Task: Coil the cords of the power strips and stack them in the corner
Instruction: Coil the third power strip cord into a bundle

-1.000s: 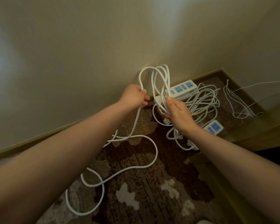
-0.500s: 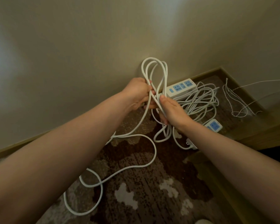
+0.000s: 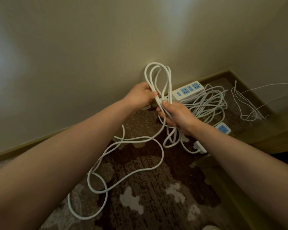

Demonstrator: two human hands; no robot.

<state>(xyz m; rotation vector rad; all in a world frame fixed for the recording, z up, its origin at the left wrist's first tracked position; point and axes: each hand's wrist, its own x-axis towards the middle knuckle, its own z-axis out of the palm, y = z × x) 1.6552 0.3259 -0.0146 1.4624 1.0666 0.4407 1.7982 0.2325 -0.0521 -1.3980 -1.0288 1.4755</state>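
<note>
the left hand point(image 3: 140, 95) has moved back up beside the raised loops, after meeting the right hand half a second ago to hand over a turn of cord. it now has its fingers curled round the white cord point(image 3: 158, 83) at the left side of the loop bundle. the right hand point(image 3: 176, 115) grips the gathered neck of the coil, thumb on top, fingers wrapped beneath; several loops stand above it and shorter ones hang below.

compared with one second ago, the loops above the right hand look more numerous and closer together, and the hands have closed from well apart to just beside each other. judgement: one further turn has been added to the coil.

the uncoiled remainder point(image 3: 123, 166) trails from the hands down to the carpet point(image 3: 156, 205) and lies there in wide slack curves, so the coiling step is judged roughly part-way, not finished.

a power strip point(image 3: 188, 91) with blue sockets lies against the skirting in the corner, on a loose pile of cords point(image 3: 209, 105). a second strip point(image 3: 223, 128) lies near the right wrist, and a white plug point(image 3: 199, 146) rests on the carpet below that wrist. thin wire loops point(image 3: 244, 103) lie further right. which strip the held cord belongs to cannot be told. stacking is not yet done.
</note>
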